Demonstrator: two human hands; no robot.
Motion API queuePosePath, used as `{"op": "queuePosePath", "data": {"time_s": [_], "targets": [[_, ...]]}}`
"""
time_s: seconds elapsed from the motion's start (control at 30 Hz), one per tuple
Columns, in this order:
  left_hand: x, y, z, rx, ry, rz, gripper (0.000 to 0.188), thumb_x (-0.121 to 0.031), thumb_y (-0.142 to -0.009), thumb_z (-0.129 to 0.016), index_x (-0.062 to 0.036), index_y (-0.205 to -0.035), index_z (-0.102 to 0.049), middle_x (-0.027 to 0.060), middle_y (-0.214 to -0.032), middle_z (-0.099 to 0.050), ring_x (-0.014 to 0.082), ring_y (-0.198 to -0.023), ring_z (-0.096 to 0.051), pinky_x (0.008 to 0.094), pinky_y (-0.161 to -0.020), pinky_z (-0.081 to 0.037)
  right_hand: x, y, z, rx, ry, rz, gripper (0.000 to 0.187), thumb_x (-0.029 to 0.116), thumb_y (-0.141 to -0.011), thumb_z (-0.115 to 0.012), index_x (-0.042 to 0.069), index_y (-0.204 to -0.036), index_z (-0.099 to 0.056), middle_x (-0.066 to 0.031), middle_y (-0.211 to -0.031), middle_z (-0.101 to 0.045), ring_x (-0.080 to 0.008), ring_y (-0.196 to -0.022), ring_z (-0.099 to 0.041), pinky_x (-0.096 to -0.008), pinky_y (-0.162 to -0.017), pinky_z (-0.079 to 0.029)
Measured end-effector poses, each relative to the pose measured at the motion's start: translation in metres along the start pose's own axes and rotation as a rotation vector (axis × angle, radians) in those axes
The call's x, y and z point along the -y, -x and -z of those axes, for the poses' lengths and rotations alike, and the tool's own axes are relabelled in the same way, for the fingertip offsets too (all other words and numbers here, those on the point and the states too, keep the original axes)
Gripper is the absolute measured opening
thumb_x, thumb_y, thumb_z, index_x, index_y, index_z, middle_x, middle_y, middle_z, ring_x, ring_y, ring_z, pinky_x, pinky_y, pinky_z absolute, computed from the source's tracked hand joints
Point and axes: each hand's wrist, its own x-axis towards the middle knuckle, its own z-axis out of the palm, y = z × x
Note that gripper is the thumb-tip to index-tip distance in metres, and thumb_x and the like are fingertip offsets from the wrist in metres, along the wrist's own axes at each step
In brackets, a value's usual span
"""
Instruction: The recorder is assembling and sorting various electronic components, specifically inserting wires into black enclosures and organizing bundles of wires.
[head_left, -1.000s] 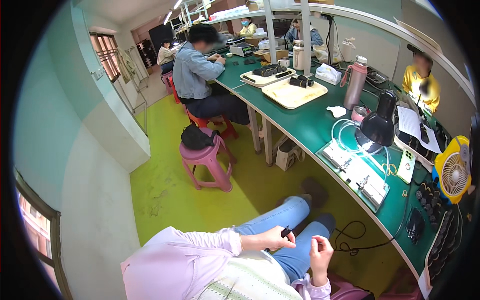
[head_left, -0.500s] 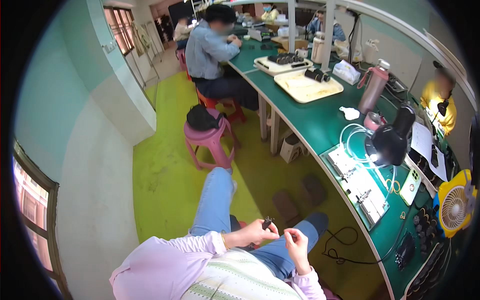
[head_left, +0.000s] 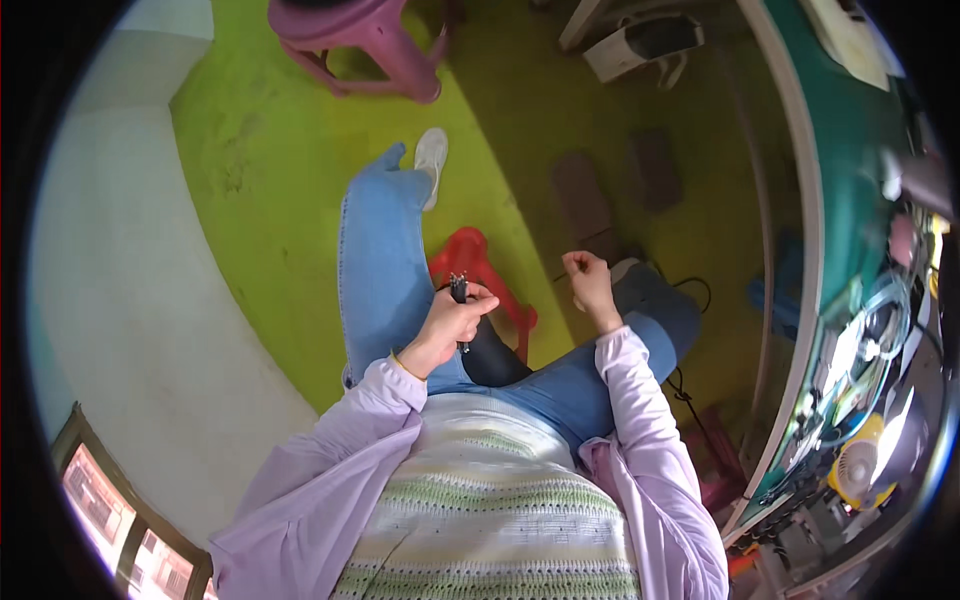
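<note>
Over my lap, my left hand [head_left: 455, 325] is closed around a small bundle of thin black pieces [head_left: 459, 289]. Pale, metal-looking tips stick up above the fingers, and more ends show below the hand. To its right and apart from it, my right hand [head_left: 590, 284] is held in a pinch above my right knee. A faint thin line shows by its fingertips, too small to make out.
On my right runs a green-topped workbench [head_left: 845, 200] with a pale edge, crowded with tubing [head_left: 880, 310] and a yellow fan [head_left: 860, 465]. A red stool [head_left: 480, 265] stands between my legs, a pink stool [head_left: 370, 45] ahead. A black cable [head_left: 685, 395] hangs beside my right leg.
The view has tilted down toward my lap. My hands have drawn apart, the right one away from the left. The left still grips the black bundle.
</note>
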Motion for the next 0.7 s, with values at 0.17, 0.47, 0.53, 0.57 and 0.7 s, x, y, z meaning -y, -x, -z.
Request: {"op": "queuePosePath", "data": {"time_s": [0.17,0.47,0.53,0.57,0.7], "targets": [[0.014,-0.032,-0.007,-0.037,0.048,0.195,0.014,-0.008,-0.076,-0.060,-0.0035,-0.083,-0.049,-0.0074,-0.053,-0.034,0.0009,-0.038,-0.025,0.0196,-0.034,-0.016,-0.090,-0.060,-0.017,-0.098,0.115,-0.243,0.021,0.020,-0.073,-0.057,0.001,-0.079,-0.062,-0.0137,-0.068,-0.061,-0.0214,-0.066,-0.061,-0.0300,-0.060,-0.045],[0.023,-0.051,-0.007,-0.119,-0.163,0.198,0.011,-0.010,-0.071,-0.065,-0.0053,-0.073,-0.056,-0.0053,-0.052,-0.040,0.0023,-0.039,-0.031,0.0203,-0.036,-0.020,-0.169,-0.097,-0.005,0.045,0.380,-0.476,0.023,0.024,-0.072,-0.054,0.004,-0.079,-0.063,-0.0119,-0.067,-0.061,-0.0228,-0.064,-0.061,-0.0348,-0.060,-0.045],[0.024,-0.050,-0.008,-0.074,-0.211,0.084,0.011,-0.010,-0.070,-0.067,-0.0053,-0.069,-0.057,-0.0045,-0.052,-0.041,0.0029,-0.042,-0.033,0.0208,-0.038,-0.022,-0.167,-0.095,-0.019,0.063,0.270,-0.584,0.023,0.025,-0.073,-0.053,0.006,-0.080,-0.064,-0.0109,-0.065,-0.061,-0.0216,-0.060,-0.060,-0.0343,-0.057,-0.045],[0.027,-0.051,-0.008,-0.083,-0.186,0.095,0.011,-0.010,-0.070,-0.067,-0.0053,-0.069,-0.057,-0.0045,-0.052,-0.041,0.0029,-0.042,-0.033,0.0208,-0.038,-0.022,-0.167,-0.094,-0.022,0.069,0.219,-0.642,0.023,0.026,-0.073,-0.052,0.007,-0.080,-0.065,-0.0104,-0.064,-0.061,-0.0211,-0.058,-0.060,-0.0340,-0.056,-0.045],[0.030,-0.056,-0.013,-0.021,-0.278,0.093,0.011,-0.010,-0.069,-0.067,-0.0043,-0.069,-0.057,-0.0048,-0.052,-0.038,0.0031,-0.048,-0.033,0.0207,-0.043,-0.025,-0.255,-0.085,-0.032,-0.026,0.104,-0.766,0.013,0.016,-0.073,-0.056,0.004,-0.072,-0.060,-0.0037,-0.052,-0.050,-0.0132,-0.039,-0.045,-0.0273,-0.036,-0.033]]}}
